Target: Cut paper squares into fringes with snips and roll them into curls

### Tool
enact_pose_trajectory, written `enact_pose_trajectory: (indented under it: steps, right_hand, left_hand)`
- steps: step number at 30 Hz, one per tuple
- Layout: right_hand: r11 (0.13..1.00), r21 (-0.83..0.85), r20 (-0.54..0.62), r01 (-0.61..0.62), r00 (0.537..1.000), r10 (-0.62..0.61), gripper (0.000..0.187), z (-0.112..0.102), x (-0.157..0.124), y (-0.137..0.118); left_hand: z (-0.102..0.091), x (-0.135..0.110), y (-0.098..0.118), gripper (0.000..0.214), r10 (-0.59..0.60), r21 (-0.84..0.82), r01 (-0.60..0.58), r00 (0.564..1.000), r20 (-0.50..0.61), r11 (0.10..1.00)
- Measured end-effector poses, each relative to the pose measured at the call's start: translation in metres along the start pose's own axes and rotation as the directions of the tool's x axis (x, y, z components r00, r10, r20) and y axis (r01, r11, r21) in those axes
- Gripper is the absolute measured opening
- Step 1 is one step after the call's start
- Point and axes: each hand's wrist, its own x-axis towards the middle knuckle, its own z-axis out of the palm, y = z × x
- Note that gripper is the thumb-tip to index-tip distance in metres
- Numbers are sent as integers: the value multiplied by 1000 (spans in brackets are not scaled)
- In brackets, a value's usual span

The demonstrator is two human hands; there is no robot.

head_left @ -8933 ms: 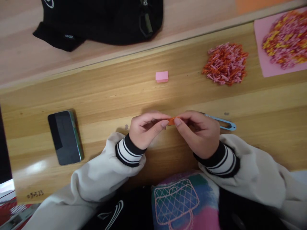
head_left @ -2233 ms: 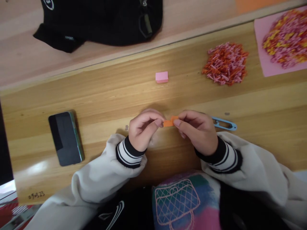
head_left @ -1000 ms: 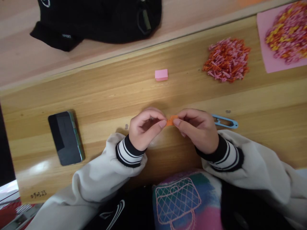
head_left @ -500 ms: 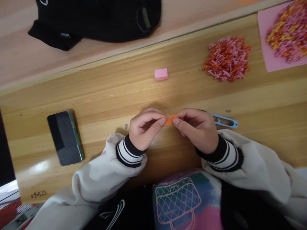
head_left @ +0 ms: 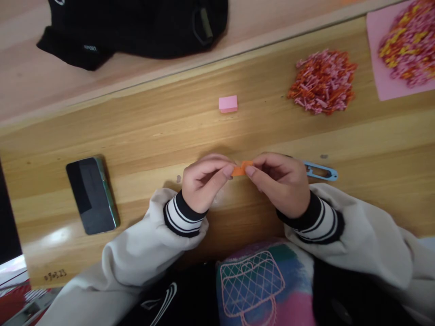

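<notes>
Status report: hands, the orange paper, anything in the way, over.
Left hand, right hand: both pinching orange paper piece. Blue snips on desk beside right hand, partly hidden behind it. Pink block farther off.

A wooden desk is seen from above, with a small pink block set near its middle. Well to the left of the block and nearer the body, a dark phone is laid flat. To the block's right, a heap of pink and orange bits is piled. Farther right, a pink sheet is spread under a second heap. Blue snips are laid right of the block, nearer the body. Beyond the block, a black bag is set on a paler surface.
</notes>
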Motion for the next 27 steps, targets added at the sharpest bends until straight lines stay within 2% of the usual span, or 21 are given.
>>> enact_pose_trajectory:
  steps: [12, 27]
  right_hand:
    - [989, -129, -25, 65, 997, -69, 13, -1, 0, 2]
    - [989, -129, -39, 76, 996, -82, 11, 0, -2, 2]
  left_hand:
    - [1, 2, 3, 10, 14, 45, -13, 1000, -7, 999]
    - [3, 2, 4, 13, -2, 55, 3, 1000, -11, 998]
